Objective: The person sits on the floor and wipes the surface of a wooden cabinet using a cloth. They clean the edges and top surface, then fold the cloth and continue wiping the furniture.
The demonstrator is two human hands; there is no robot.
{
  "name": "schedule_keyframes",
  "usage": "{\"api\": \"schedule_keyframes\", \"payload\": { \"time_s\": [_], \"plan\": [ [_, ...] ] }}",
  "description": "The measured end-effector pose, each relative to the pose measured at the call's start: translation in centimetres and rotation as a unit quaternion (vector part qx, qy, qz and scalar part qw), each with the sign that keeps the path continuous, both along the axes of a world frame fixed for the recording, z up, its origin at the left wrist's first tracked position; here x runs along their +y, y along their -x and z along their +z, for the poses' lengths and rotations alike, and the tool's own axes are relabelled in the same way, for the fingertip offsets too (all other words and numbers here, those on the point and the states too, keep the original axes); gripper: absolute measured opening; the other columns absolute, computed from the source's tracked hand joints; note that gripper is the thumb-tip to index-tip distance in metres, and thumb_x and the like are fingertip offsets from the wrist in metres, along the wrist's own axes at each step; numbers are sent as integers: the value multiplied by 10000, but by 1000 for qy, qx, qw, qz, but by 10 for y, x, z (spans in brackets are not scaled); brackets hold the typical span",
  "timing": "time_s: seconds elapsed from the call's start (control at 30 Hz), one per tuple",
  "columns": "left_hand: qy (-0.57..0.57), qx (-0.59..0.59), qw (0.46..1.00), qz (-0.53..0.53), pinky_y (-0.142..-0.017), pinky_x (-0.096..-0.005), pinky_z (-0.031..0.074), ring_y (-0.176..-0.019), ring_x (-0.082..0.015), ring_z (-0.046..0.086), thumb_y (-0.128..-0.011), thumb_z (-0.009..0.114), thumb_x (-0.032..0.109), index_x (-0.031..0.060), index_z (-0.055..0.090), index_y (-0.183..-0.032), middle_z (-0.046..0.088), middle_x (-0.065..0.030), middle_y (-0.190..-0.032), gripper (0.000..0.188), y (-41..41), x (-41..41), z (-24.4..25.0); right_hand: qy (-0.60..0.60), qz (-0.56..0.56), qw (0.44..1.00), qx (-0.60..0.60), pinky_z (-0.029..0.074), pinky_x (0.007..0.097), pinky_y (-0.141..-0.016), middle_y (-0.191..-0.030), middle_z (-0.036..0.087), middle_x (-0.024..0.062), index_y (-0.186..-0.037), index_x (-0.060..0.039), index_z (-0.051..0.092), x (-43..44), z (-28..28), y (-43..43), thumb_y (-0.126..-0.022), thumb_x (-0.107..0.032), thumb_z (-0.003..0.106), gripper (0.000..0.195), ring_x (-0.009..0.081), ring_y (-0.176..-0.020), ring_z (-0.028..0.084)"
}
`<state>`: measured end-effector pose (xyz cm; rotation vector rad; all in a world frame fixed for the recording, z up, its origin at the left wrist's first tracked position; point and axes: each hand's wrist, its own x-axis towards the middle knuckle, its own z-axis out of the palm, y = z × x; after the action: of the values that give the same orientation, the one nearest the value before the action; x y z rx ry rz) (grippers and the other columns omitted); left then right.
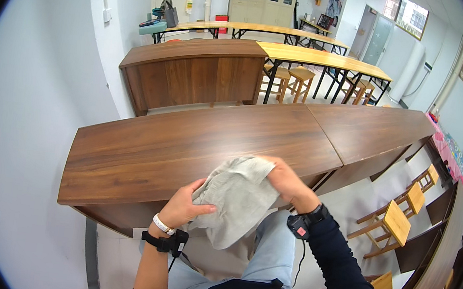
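Observation:
A light grey cloth (236, 201), wrinkled and partly bunched, hangs between my two hands above my lap, at the near edge of a dark brown wooden desk (196, 149). My left hand (190, 203) grips the cloth's gathered left side, the thumb lying over its front. At the upper right corner my right hand (290, 181) is closed on the fabric, its fingers mostly hidden and slightly blurred. The lower part of the cloth droops loosely. Black devices are strapped at both wrists, and a white watch (163, 224) sits on my left wrist.
A white wall (38, 129) stands close on the left. Ahead are another brown desk (193, 70) and yellow-topped tables (311, 57). Several wooden stools (395, 223) stand on the floor to the right, beside a further brown desk (432, 273).

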<state>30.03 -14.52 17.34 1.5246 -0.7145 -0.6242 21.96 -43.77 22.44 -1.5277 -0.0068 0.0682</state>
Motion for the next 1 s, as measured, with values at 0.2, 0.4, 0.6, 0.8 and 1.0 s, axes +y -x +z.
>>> {"api": "schedule_keyframes", "payload": {
  "time_s": [0.2,0.4,0.6,0.8,1.0],
  "plan": [
    [-27,-64,990,122,-862,-269,541,-919,-87,657,-902,834,77,-12,770,-1218,767,-2,-1030,334,-14,12,35,95,-32,987,-125,583,280,-896,-1139,799,23,-1272,-7,786,-45,8,-16,-1054,1,612,279,110,-995,719],
    [70,-527,775,343,-856,-349,510,-951,-287,624,-798,674,-149,4,736,-1138,653,-99,-1007,378,-34,-14,89,231,-150,891,-361,478,347,-1119,-1289,757,85,-1329,-67,768,-35,32,-41,-900,139,589,508,226,-1245,642],
    [-124,-432,876,175,-964,-437,512,-1099,-371,641,-762,759,-30,54,716,-1242,669,-147,-1150,489,-30,13,26,333,-109,889,-296,418,420,-1216,-1491,633,150,-1506,-104,619,-49,-37,-23,-794,182,526,774,358,-1389,558],
    [-151,-287,937,133,-1003,-415,514,-1168,-341,657,-877,812,109,68,738,-1226,683,-118,-1226,359,-18,50,-36,420,-61,893,-153,482,443,-1138,-1398,667,143,-1468,-120,652,-72,-113,33,-899,71,646,601,363,-1322,590],
    [-175,-393,880,203,-1078,-443,475,-1268,-371,598,-916,823,263,68,732,-1259,638,-142,-1336,404,-53,30,-40,444,-45,887,-122,516,447,-1059,-1340,677,147,-1488,-110,627,-84,-95,45,-949,-80,742,552,361,-1226,621]
  ]
}}
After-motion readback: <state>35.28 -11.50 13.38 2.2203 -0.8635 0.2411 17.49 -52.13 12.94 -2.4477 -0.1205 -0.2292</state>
